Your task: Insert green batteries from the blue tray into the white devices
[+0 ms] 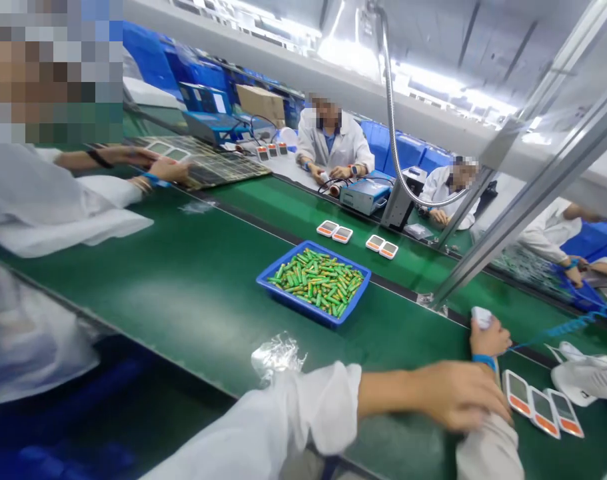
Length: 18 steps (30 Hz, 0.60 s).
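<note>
My right hand [490, 335] is closed round a small white device [480, 315] at the near edge of the green conveyor belt [193, 280]. A blue strap [484, 361] circles that wrist, and a coiled blue cord [558, 329] runs off to the right. My left hand [458, 395] reaches across, fingers curled over the white sleeve [488, 448] of my right forearm. Three white displays with orange bands [542, 408] lie side by side just right of both hands.
A blue tray of green batteries [314, 281] sits mid-belt, with two pairs of displays [334, 231] [382, 245] beyond it. Crumpled clear plastic [276, 353] lies near my left sleeve. A slanted aluminium post [523, 200] rises at right. People in white coats [333, 143] work around the line.
</note>
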Each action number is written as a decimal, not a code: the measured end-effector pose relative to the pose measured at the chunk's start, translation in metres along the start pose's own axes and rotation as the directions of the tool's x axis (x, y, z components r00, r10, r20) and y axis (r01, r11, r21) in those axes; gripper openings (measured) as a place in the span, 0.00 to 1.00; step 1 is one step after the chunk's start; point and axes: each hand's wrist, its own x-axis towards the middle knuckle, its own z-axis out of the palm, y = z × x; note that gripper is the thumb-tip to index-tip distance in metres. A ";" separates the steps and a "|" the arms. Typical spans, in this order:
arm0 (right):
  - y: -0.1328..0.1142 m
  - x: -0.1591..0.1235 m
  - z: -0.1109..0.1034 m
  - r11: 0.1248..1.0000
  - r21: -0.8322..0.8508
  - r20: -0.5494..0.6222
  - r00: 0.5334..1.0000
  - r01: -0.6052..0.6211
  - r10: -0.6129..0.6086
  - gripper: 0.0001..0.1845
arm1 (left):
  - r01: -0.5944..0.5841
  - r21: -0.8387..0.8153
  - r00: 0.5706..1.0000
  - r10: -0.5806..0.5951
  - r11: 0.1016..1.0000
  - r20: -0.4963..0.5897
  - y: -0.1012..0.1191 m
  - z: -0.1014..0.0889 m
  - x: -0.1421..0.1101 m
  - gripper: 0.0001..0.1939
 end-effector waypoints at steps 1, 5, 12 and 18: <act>0.001 -0.016 -0.004 0.999 -0.020 0.009 0.999 0.034 -0.033 0.34 | -0.020 0.041 1.000 0.020 0.999 0.001 -0.007 -0.007 -0.004 0.19; 0.006 -0.084 -0.021 0.982 -0.062 0.074 0.982 0.177 -0.172 0.36 | -0.036 0.199 0.999 0.040 0.979 -0.016 -0.044 -0.034 -0.036 0.20; -0.035 -0.157 -0.038 0.793 0.355 0.353 0.715 0.495 -0.604 0.34 | 0.010 0.397 0.999 -0.026 0.918 0.033 -0.113 -0.059 -0.067 0.16; -0.158 -0.164 -0.053 0.645 0.629 0.278 0.649 0.435 -0.709 0.22 | 0.124 0.451 0.992 -0.093 0.884 -0.091 -0.122 -0.050 -0.070 0.17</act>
